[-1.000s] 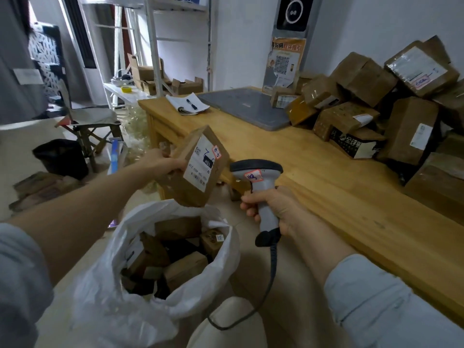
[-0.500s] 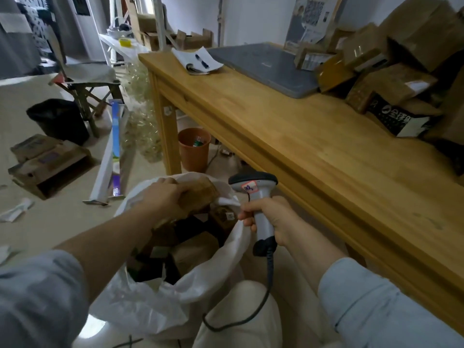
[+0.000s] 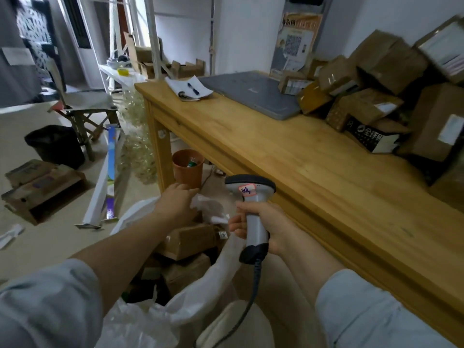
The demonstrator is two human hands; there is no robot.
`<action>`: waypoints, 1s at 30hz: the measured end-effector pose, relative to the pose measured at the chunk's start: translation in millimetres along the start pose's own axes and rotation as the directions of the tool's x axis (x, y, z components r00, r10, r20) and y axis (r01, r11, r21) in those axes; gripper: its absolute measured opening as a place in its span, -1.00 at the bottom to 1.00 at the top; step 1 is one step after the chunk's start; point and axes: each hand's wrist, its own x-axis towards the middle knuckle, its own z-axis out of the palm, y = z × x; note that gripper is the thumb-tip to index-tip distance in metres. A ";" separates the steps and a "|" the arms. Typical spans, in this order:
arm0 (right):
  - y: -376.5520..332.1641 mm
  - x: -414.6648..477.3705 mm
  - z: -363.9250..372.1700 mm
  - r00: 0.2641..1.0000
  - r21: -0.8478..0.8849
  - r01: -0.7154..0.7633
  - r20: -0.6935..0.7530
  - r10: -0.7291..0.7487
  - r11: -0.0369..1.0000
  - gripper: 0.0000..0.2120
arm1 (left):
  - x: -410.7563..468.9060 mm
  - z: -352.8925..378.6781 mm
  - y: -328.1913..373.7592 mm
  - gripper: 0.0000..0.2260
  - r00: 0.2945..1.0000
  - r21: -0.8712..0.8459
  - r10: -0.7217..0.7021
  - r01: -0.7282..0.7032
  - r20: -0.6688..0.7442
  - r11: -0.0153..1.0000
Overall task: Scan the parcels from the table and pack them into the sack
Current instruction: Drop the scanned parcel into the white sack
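Wooden table (image 3: 288, 156) stands right of the fingers, with parcels (image 3: 371, 106) piled at its far end. The white sack (image 3: 221, 277) gapes beneath the left hand (image 3: 175, 202), whose relaxed fingers hold nothing above the packed parcels (image 3: 188, 239). The right hand (image 3: 273, 229) grips the scanner (image 3: 251, 194).

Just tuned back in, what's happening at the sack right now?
A person is packing parcels. The right hand grips the barcode scanner by its handle, beside the wooden table. The left hand is over the far rim of the white sack, holding no parcel; whether it grips the plastic is unclear. Brown parcels lie inside the sack, and a pile of parcels waits on the table.
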 end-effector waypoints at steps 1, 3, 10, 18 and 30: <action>-5.6 -7.2 -1.9 1.000 0.046 -0.001 0.015 0.001 0.999 -0.77 | -1.4 -10.6 9.7 -0.50 0.994 -0.028 0.025 -0.028 -0.103 0.999; -20.5 -23.8 -10.1 0.999 0.136 0.015 0.033 -0.020 0.991 -0.74 | 12.2 -21.7 32.8 -0.53 0.972 -0.037 0.063 -0.073 -0.225 0.997; -68.9 -88.4 -85.7 0.970 0.471 0.240 -0.139 -0.197 0.849 -0.65 | 11.9 -83.4 156.7 -0.47 0.903 -0.087 0.283 -0.326 -0.323 0.941; -97.6 -161.2 -212.2 0.850 0.372 0.459 -0.447 -0.278 0.807 -0.96 | 2.8 -109.2 302.6 -0.48 0.837 -0.262 0.436 -0.525 -0.332 0.809; -98.6 -163.2 -383.0 0.580 0.179 0.535 -0.788 -0.206 0.825 -0.36 | 58.2 -86.5 474.2 -0.66 0.837 -0.550 0.515 -0.522 -0.183 0.652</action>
